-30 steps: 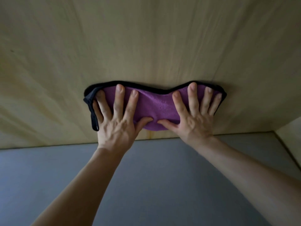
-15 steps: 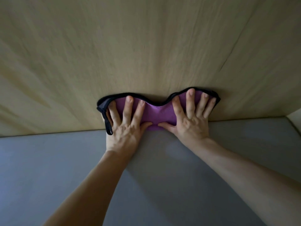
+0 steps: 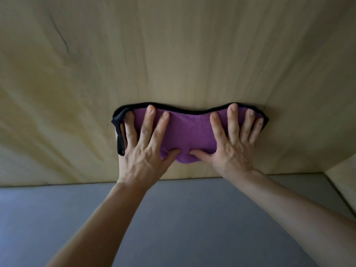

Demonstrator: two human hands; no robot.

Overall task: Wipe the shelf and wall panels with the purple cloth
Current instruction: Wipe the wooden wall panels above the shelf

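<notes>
A: Both hands are pressing the cloth (image 3: 189,132) flat on the wood panel (image 3: 173,54), just above where it is meeting the grey shelf (image 3: 173,218).

B: Fingers?

A: Left hand (image 3: 143,151) is lying spread, fingers straight, thumb tucking in at the cloth's lower edge. Right hand (image 3: 232,149) is mirroring it. Neither is gripping; both are pressing with open palms.

B: Cloth itself?

A: It is sitting bunched between the hands, black hem (image 3: 169,106) arching along the top, a black loop (image 3: 121,139) hanging at the left.

B: Advice for the stroke?

A: I am thinking even pressure from both palms, overlapping passes along the grain, thumbs stopping the slack middle from riding up. The corner where the side panel (image 3: 344,182) is joining at right probably needs fingertip work.
</notes>
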